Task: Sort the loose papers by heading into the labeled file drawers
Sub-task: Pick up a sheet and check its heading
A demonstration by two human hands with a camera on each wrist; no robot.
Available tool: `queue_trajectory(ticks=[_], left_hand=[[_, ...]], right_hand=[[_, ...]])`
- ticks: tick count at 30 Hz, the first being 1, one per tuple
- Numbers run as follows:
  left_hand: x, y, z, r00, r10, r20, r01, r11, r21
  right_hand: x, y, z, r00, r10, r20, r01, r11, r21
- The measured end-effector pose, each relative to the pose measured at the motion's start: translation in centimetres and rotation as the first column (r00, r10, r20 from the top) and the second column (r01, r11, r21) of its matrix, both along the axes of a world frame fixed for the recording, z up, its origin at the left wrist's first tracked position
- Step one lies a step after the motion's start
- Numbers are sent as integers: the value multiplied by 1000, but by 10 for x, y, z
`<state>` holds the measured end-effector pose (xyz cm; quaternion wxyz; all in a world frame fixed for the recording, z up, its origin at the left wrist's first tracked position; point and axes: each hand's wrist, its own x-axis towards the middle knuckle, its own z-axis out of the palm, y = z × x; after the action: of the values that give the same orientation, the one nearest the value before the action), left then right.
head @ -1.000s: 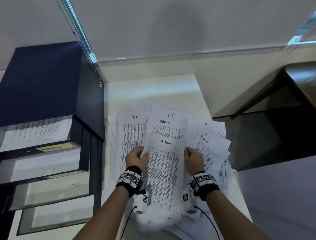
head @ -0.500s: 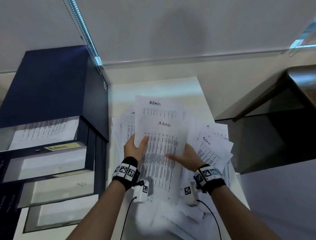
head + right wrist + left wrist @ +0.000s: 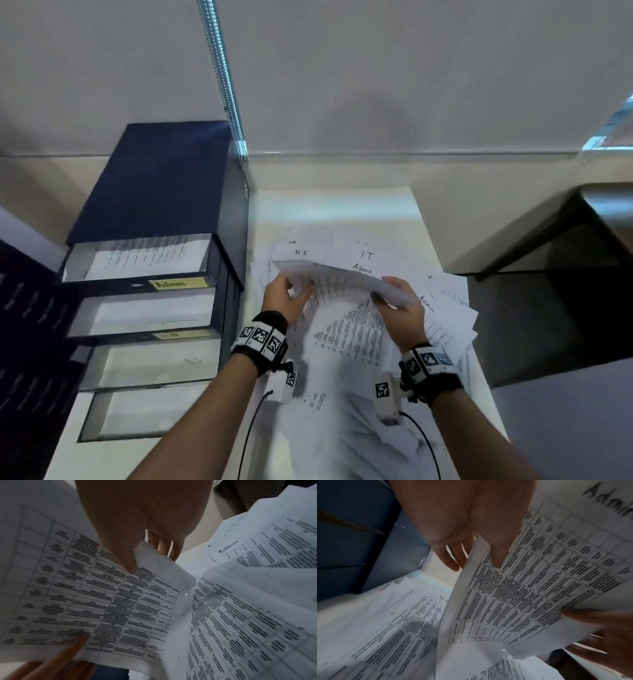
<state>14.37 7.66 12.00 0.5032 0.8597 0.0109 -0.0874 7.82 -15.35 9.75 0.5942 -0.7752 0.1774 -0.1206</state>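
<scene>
Dark file cabinet [image 3: 161, 185] w/ Admin drawer [image 3: 144, 263] stands left on worktop [image 3: 329, 212]; loose papers [image 3: 442, 318] spread beside it. Admin sheets [image 3: 342, 279] held above pile, left hand [image 3: 286, 301] & right hand [image 3: 399, 303] grip pinching opposite edges

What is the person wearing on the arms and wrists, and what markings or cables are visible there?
Both forearms are bare, with no sleeves. Each wrist carries a black band set with white square tiles printed with black-and-white coded patterns. Below each band hangs a small white camera box bearing one more coded square. A thin black cable runs from each box back along the forearm. No rings or gloves show on the left hand or the right hand.
</scene>
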Motion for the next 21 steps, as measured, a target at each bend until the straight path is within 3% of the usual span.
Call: queue_trajectory(ticks=[3, 7, 11, 13, 15, 18, 21], left_hand=[[-10, -2, 18, 997, 4, 74, 3, 995, -98], [-16, 18, 42, 993, 59, 107, -39, 983, -178], [-28, 68, 64, 989, 97, 114, -75, 980, -185], [-42, 100, 73, 986, 116, 120, -87, 971, -222], [-57, 136, 79, 985, 120, 127, -101, 984, -146], [-78, 197, 77, 989, 142, 49, -141, 990, -16], [-107, 253, 76, 972, 234, -37, -235, 972, -31]], right_hand=[[-6, 9, 25, 999, 10, 34, -11, 1000, 7], [-11, 18, 63, 997, 72, -22, -75, 976, -203], [-21, 45, 87, 958, 285, -15, -285, 953, -105], [-30, 71, 95, 917, 399, 1, -399, 916, -35], [-42, 101, 103, 857, 515, -5, -515, 857, 16], [-54, 145, 111, 711, 687, -148, -699, 714, -39], [-60, 187, 112, 606, 773, -189, -787, 617, 4]])
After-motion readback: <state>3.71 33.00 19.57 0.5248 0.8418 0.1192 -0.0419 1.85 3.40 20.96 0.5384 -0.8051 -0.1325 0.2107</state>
